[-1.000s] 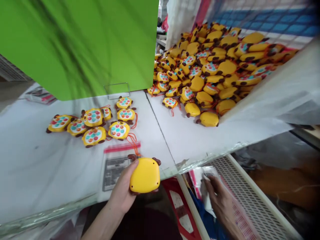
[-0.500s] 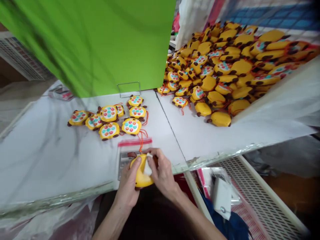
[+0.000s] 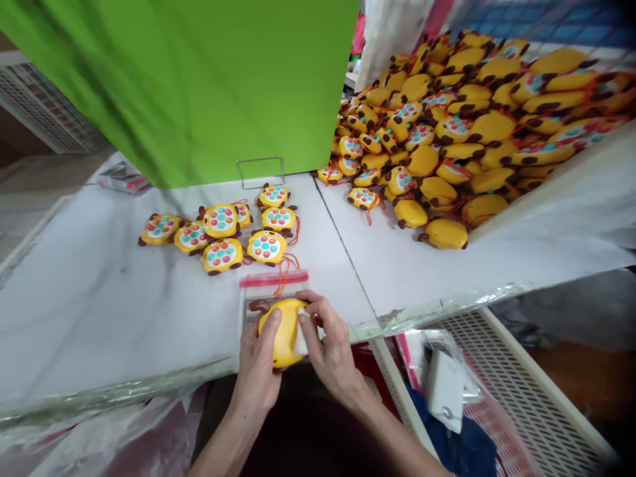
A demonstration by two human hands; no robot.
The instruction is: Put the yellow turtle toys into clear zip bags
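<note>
A yellow animal-shaped toy (image 3: pixel 284 331) with brown feet and an orange cord is held back side up near the table's front edge. My left hand (image 3: pixel 261 361) grips its left side, thumb on top. My right hand (image 3: pixel 330 344) pinches a small white pad (image 3: pixel 301 334) against the toy's right side, fingers curled round the far edge; whether the pad is cloth or sponge I cannot tell. Beneath the toy lies a clear zip bag (image 3: pixel 273 279) with a pink strip and something grey inside. Beyond it sit several similar toys (image 3: pixel 222 256), dotted faces up.
A large heap of the same toys (image 3: pixel 422 159) spreads at the right beside white sheeting. A green panel (image 3: pixel 238 86) stands at the back, a wire loop (image 3: pixel 259 159) at its foot. Below the table's right edge, a white device (image 3: pixel 445 392) lies on a plastic crate (image 3: pixel 517 391).
The white pad has shifted slightly and is now more hidden under my right fingers. Both hands keep hold of the toy. The whole view has shifted a little.
</note>
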